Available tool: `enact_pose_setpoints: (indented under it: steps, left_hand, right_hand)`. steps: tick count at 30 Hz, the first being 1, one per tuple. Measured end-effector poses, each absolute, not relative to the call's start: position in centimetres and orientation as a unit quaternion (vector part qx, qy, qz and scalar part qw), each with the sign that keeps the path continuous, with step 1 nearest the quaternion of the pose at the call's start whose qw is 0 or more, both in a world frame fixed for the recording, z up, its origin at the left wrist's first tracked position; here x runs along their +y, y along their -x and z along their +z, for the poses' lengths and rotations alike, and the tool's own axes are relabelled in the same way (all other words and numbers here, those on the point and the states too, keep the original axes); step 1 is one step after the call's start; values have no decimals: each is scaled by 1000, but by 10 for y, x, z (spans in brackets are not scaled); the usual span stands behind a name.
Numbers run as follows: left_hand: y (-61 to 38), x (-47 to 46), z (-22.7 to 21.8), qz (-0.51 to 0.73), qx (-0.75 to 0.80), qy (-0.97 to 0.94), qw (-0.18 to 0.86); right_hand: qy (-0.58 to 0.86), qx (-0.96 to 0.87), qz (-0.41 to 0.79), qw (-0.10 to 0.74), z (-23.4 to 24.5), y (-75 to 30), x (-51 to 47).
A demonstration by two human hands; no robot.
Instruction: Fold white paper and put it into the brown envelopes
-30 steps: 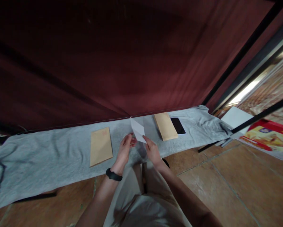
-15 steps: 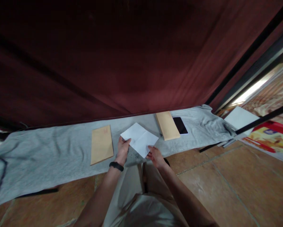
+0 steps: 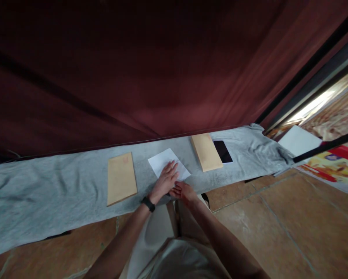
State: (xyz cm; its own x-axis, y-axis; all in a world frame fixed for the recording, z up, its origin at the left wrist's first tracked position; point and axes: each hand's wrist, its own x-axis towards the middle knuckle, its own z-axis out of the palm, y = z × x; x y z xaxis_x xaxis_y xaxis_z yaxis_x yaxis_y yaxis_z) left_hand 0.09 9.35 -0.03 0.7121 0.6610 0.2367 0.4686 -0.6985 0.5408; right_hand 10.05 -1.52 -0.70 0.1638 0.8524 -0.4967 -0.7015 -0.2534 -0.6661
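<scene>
A sheet of white paper (image 3: 164,158) with a crease lies at an angle on the grey cloth, straight in front of me. My left hand (image 3: 168,177), a black band at its wrist, rests flat across the paper with its fingers stretched out. Close against it, my right hand (image 3: 185,192) has its fingers curled at the paper's near corner, which the hands largely hide. To the left lies a brown envelope (image 3: 121,178). A thicker stack of brown envelopes (image 3: 207,152) is to the right, beside a dark-screened tablet or phone (image 3: 223,151).
The grey cloth (image 3: 66,186) covers a long narrow surface against a dark red curtain (image 3: 162,77). Black metal bars (image 3: 331,145) stand at the right, near a white sheet (image 3: 299,141) and a red-and-yellow printed package (image 3: 336,164). Brown tiles (image 3: 264,224) form the floor.
My left hand has moved from the paper's left edge to lie flat over its near part. My right hand has shifted slightly toward me, beside the left. The paper now lies flatter.
</scene>
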Motion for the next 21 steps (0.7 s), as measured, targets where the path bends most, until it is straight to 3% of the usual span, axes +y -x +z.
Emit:
enact_pose_setpoints:
  steps: [4,17,21]
  left_hand:
    - [-7,90,-6,85,238,-947,198]
    - [52,145,-6,78,312,-944,80]
    - [30,140,-1,73,284,-952,89]
  right_hand:
    - [454,-58,648,609,-2,-92,-16]
    - [470,-1,649,599,3,-90,-13]
    - [461,14,655,599,6,-92,-13]
